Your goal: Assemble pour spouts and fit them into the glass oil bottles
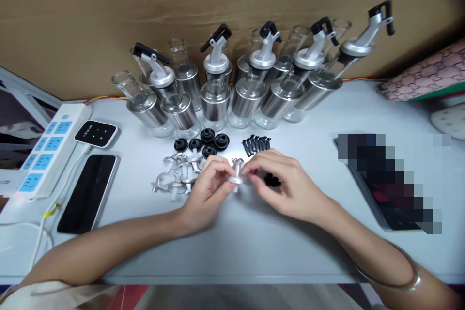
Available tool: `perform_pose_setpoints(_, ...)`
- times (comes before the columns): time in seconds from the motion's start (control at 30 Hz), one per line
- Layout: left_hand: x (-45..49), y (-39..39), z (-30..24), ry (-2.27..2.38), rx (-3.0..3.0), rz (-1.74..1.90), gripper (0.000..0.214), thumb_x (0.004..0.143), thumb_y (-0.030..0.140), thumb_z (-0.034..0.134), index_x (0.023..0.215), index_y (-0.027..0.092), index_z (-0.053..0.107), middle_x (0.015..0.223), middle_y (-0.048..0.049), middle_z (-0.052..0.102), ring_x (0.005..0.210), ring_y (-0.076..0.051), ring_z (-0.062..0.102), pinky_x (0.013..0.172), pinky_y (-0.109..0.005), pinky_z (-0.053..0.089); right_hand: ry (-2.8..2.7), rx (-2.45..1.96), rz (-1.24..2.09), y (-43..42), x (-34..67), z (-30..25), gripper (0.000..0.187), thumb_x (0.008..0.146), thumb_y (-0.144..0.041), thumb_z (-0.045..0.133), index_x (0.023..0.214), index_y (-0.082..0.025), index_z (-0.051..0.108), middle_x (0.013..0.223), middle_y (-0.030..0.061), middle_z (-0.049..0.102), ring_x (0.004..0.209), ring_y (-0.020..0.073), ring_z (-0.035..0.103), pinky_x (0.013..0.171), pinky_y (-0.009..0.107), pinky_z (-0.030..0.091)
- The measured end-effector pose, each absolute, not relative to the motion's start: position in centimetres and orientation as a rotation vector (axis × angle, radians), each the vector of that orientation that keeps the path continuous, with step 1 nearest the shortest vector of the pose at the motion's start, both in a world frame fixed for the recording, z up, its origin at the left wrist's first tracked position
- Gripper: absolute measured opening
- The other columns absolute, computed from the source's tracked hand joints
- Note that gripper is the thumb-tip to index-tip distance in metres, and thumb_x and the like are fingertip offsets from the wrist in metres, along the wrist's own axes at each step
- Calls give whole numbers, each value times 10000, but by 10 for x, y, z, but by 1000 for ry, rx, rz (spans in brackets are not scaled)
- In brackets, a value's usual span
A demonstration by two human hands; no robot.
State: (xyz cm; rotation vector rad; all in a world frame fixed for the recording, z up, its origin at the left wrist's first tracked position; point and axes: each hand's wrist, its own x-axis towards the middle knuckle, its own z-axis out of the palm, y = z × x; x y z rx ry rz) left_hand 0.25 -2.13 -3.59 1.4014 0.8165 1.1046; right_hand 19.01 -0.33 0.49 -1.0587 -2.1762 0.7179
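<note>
My left hand (207,189) pinches a silver metal pourer spout (237,174) above the middle of the white table (232,247). My right hand (286,181) meets it from the right, fingertips closed on the same spout's top. Just left of my hands lies a heap of several more silver spouts (176,177). Behind them sit several black rubber rings (207,143) and a row of small black levers (257,144). A small black part (272,181) lies under my right hand's fingers.
Several glass-and-steel dispenser bottles (250,92) stand along the back against a cardboard wall, some with spouts fitted. A power strip (47,152), a small black device (96,133) and a phone (89,191) lie at the left. A blurred tablet (385,184) lies at the right.
</note>
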Motion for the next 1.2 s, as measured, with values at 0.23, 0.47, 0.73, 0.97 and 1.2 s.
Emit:
perform_pose_setpoints(0.23,1,-20,-35,862,1467,995,49,910,245,572,945,231,603,987,-21,460,925,-141,520,826,-270,464,-1878,-1274,979,-4,186,2,141,886,-279,570,817,-181,643,743,20,667,669,135,590,576,239,423)
perform_pose_setpoints(0.47,4,-22,-38,736,1539,926,283,858,178,643,1119,268,581,1136,-40,546,908,-129,584,858,-305,501,-1852,-1224,1164,3,193,8,181,884,-283,557,782,-177,662,757,22,697,708,149,617,664,258,459)
perform_pose_setpoints(0.73,4,-25,-35,900,1447,909,250,850,197,647,1095,231,614,1119,-51,571,888,-130,602,858,-303,503,-2245,-1306,903,18,225,16,186,859,-252,596,730,-188,715,701,36,665,657,161,594,627,278,440)
perform_pose_setpoints(0.97,3,-22,-34,906,1457,854,242,828,204,654,1069,213,632,1058,-57,593,869,-141,589,848,-316,495,-2358,-1436,983,19,243,10,127,807,-175,636,754,-206,747,721,28,685,661,162,621,643,284,472)
perform_pose_setpoints(1.2,1,-21,-34,854,1476,843,236,821,188,645,1054,222,651,1029,-56,597,850,-148,569,815,-330,491,-2332,-1498,922,19,231,4,141,834,-155,624,775,-187,747,740,29,693,639,147,613,627,269,454)
